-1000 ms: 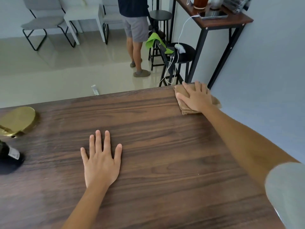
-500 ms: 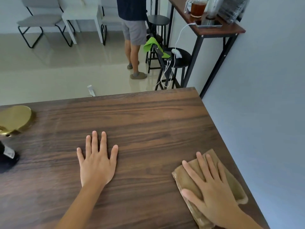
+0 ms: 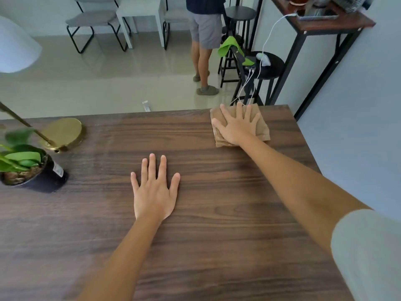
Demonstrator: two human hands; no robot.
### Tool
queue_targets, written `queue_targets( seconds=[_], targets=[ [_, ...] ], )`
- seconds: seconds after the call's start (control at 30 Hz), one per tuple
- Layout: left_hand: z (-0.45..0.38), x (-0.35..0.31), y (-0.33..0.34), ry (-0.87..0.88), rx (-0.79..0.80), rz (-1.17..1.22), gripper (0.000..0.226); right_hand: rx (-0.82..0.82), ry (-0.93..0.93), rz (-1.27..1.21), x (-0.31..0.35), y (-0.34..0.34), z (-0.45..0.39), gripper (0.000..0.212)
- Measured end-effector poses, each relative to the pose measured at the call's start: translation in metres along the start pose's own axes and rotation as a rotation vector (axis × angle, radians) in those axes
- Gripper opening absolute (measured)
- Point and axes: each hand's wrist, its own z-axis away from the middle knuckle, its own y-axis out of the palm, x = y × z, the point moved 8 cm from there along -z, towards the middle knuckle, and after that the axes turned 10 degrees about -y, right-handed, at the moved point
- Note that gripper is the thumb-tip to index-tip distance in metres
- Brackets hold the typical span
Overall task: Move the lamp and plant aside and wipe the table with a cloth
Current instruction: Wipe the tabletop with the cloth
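Two bare hands flat on dark wood-grain table [image 3: 217, 246]. Left hand [image 3: 154, 192] palm down near the middle, fingers spread wide, holding nothing. Right hand [image 3: 237, 124] stretched out to the far right corner, fingers fanned, pressing down on folded tan cloth [image 3: 263, 131]; cloth edges showing past the fingertips and under the wrist, its far edge at the table's far rim. Grey sleeve [image 3: 368, 253] at lower right.

Off at the left edge, well apart from both hands: gold round lamp base [image 3: 64, 132] with thin brass stem [image 3: 19, 120] angling up to white shade [image 3: 15, 46], partly cut off by the frame. Just nearer than the base, black pot [image 3: 45, 179] with green leafy plant [image 3: 21, 157], blurred.

Beyond the table: another person's legs [image 3: 202, 61] on pale floor, black stool [image 3: 265, 66] with white cables.
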Motion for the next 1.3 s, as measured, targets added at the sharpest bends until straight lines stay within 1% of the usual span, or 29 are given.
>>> queue_targets(
  seconds=[0.07,0.2,0.27,0.3,0.37,0.4,0.43,0.47,0.5,0.57,0.6,0.63,0.67,0.73,0.8,0.87,0.93,0.97,1.0,1.03,1.07,1.1,1.17,1.2,1.27,1.3],
  targets=[
    [0.001,0.001,0.000,0.001,0.004,0.000,0.067,-0.008,-0.135,0.027,0.018,0.020,0.056,0.071],
    [0.002,0.002,-0.002,-0.002,0.024,0.000,0.067,-0.053,-0.346,0.059,0.033,0.057,0.242,0.065],
    [0.003,0.001,-0.001,0.000,0.050,0.000,0.067,-0.080,-0.378,0.090,0.016,0.065,0.318,0.064],
    [0.003,0.001,-0.001,0.000,0.060,-0.001,0.067,-0.069,-0.363,0.110,0.000,0.066,0.337,0.063],
    [0.002,0.000,-0.001,0.003,0.082,0.013,0.067,-0.053,-0.306,0.148,-0.029,0.057,0.338,0.062],
    [-0.001,0.000,-0.001,0.010,0.101,0.029,0.066,-0.051,-0.252,0.154,-0.043,0.050,0.323,0.062],
    [-0.002,-0.001,-0.003,0.023,0.128,0.070,0.065,-0.083,-0.176,0.150,-0.055,0.040,0.301,0.062],
    [-0.002,0.000,-0.006,0.045,0.171,0.149,0.063,-0.117,-0.079,0.145,-0.068,0.030,0.275,0.062],
    [0.001,0.002,-0.010,0.063,0.237,0.291,0.061,-0.138,0.039,0.124,-0.079,0.020,0.249,0.063],
    [0.015,0.019,-0.025,0.078,0.339,0.623,0.057,-0.117,0.265,0.013,-0.087,0.009,0.203,0.068],
    [0.026,0.033,-0.034,0.091,0.337,0.701,0.057,-0.099,0.337,-0.043,-0.079,0.009,0.187,0.071],
    [0.038,0.051,-0.044,0.108,0.298,0.681,0.057,-0.083,0.366,-0.073,-0.063,0.013,0.177,0.073],
    [0.051,0.072,-0.052,0.121,0.239,0.606,0.057,-0.063,0.340,-0.080,-0.036,0.019,0.172,0.074],
    [0.075,0.119,-0.057,0.100,0.144,0.457,0.057,-0.036,0.179,-0.057,0.037,0.042,0.177,0.072],
    [0.097,0.157,-0.050,0.031,0.143,0.356,0.057,-0.036,-0.004,-0.038,0.116,0.072,0.208,0.069],
    [0.117,0.179,-0.036,0.011,0.151,0.243,0.059,-0.052,-0.181,-0.026,0.183,0.097,0.264,0.068],
    [0.130,0.186,-0.029,0.055,0.090,0.109,0.062,-0.084,-0.341,-0.014,0.217,0.113,0.330,0.065],
    [0.131,0.187,-0.028,0.069,0.060,0.076,0.064,-0.103,-0.379,-0.009,0.214,0.118,0.361,0.064],
    [0.131,0.187,-0.029,0.072,0.043,0.061,0.065,-0.125,-0.376,-0.001,0.199,0.119,0.389,0.063],
    [0.130,0.185,-0.030,0.079,0.034,0.056,0.066,-0.148,-0.334,0.010,0.172,0.115,0.412,0.063],
    [0.130,0.183,-0.030,0.090,0.035,0.054,0.066,-0.170,-0.241,0.044,0.136,0.110,0.429,0.063],
    [0.129,0.180,-0.028,0.097,0.040,0.053,0.066,-0.179,-0.106,0.078,0.095,0.102,0.441,0.064],
    [0.129,0.178,-0.027,0.107,0.049,0.043,0.066,-0.160,0.225,0.106,0.013,0.087,0.443,0.071],
    [0.129,0.178,-0.027,0.108,0.051,0.035,0.066,-0.150,0.359,0.092,-0.013,0.080,0.435,0.073],
    [0.129,0.178,-0.027,0.105,0.062,0.025,0.066,-0.159,0.526,-0.006,-0.029,0.071,0.405,0.074],
    [0.129,0.178,-0.028,0.109,0.066,0.023,0.065,-0.157,0.568,-0.062,-0.020,0.070,0.387,0.073]
  ],
)
